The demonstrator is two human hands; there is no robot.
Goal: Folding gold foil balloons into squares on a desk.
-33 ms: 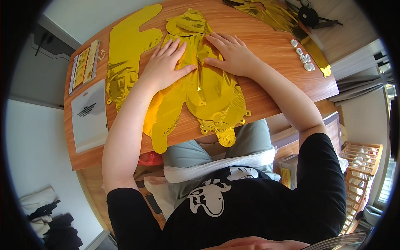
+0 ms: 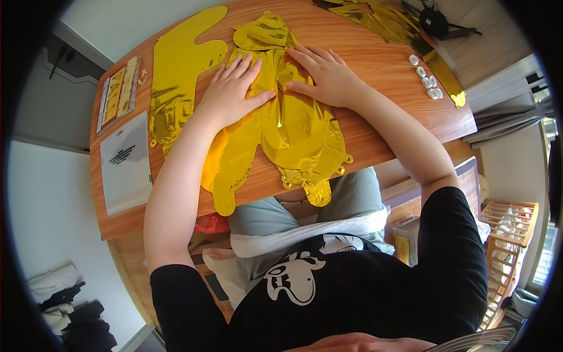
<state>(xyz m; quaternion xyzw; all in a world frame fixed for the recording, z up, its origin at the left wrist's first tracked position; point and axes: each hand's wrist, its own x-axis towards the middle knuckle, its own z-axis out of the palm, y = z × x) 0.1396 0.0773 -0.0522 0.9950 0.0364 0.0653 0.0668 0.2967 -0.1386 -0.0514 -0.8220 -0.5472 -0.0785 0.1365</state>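
A flat, shiny gold foil balloon (image 2: 299, 138) lies creased across the middle of the table, its lower tabs hanging past the near edge. My left hand (image 2: 234, 94) rests palm down on its left part, fingers spread. On its upper right part lies my right hand (image 2: 328, 77), also flat with the fingers apart. Both thumbs point inward toward a long crease, not touching each other. Beyond my fingertips the balloon's far end (image 2: 264, 35) is wrinkled. A second flat gold foil balloon (image 2: 176, 64) with a curved outline is spread out to the left, partly behind my left forearm.
The wooden table (image 2: 375, 129) carries a clear plastic sleeve (image 2: 126, 161) and a printed pack (image 2: 119, 94) at its left. Several small white rolls (image 2: 430, 82) sit at the right. More gold foil (image 2: 381, 20) lies at the far right, near a black device (image 2: 434, 23).
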